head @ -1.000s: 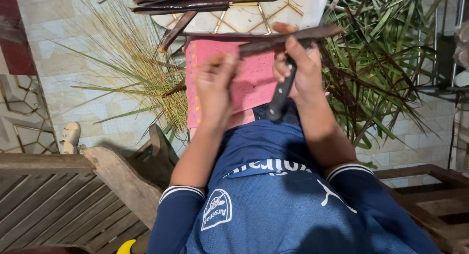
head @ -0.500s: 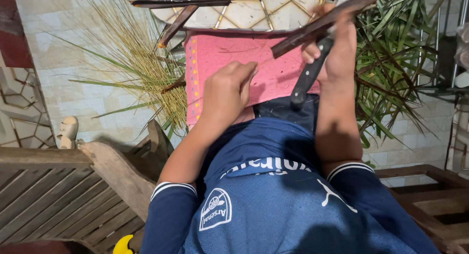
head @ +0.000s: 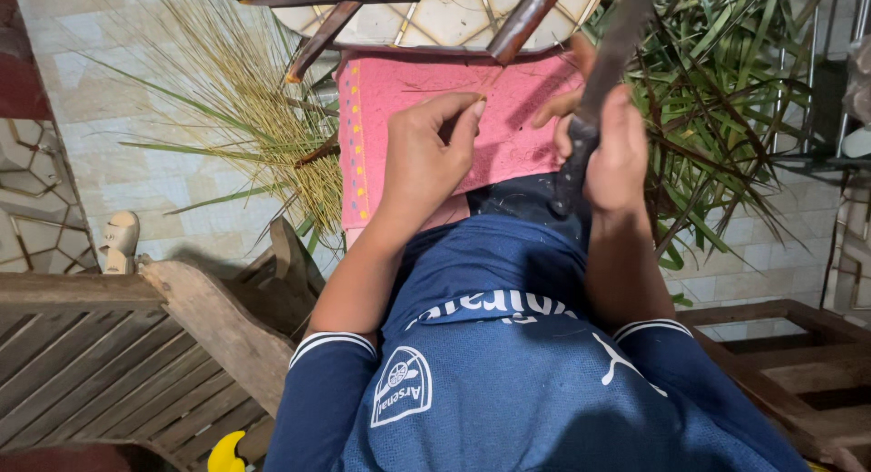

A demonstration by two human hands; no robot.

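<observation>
You are gripping a knife beside a thin leaf strip on your lap.
Your right hand (head: 617, 154) is clamped on the long knife (head: 603, 82); your left hand (head: 422, 159) is pinching the thin strip (head: 490, 82) over the pink cloth (head: 408, 100) near its far edge. The blade may slip toward your fingers.

The pink cloth (head: 426, 118) over the lap looks woven and matt. The knife (head: 603, 82) has a dull, dark metal blade and a rough black handle. At near left, the bench (head: 109, 363) is weathered, matt wood. The far floor tiles (head: 100, 91) look smooth and pale.
</observation>
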